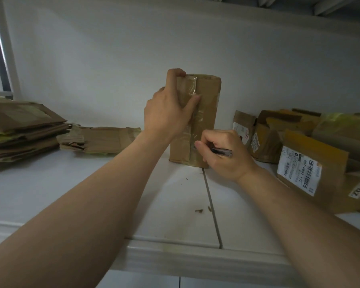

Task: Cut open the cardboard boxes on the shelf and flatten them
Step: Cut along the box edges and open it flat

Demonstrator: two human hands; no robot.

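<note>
far left: we see a stack of flattened cardboard [23, 129] on the white shelf [92, 194] | centre: our left hand [168, 109] grips the upright taped box [206, 104] by its upper left edge, thumb on the seam | just right: our right hand [222, 156] pinches a slim dark cutter [221, 151], tip low at that seam | far right: labelled boxes [299, 159] lie heaped

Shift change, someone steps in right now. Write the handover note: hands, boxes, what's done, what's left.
The left hand grips the upright box at its top left corner, steadying it on the shelf.
The right hand grips a slim dark tool, its tip at the taped seam low on that box.
Done: flattened cardboard lies stacked at the left.
Left: finish this seam, flatten the box, then do the labelled boxes piled at the right.
</note>
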